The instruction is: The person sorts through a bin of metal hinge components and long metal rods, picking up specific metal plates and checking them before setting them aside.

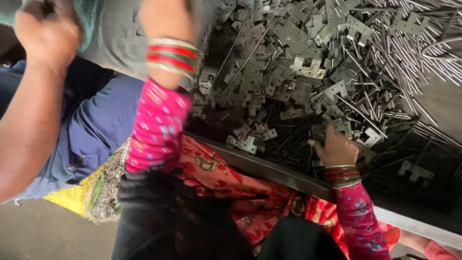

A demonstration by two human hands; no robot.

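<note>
Among metal brackets (288, 67), right hand (335, 147) presses down, fingers curled.

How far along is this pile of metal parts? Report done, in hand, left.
Done: nothing shows set apart; flat brackets and thin rods lie mixed on the tray. In hand: the right hand digs into the brackets at the near edge; the left hand is raised against grey fabric, grip unclear. Left: seemingly the whole heap.

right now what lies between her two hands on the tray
In the head view, flat notched metal plates and thin rods fill the stretch between left hand and right hand.
</note>
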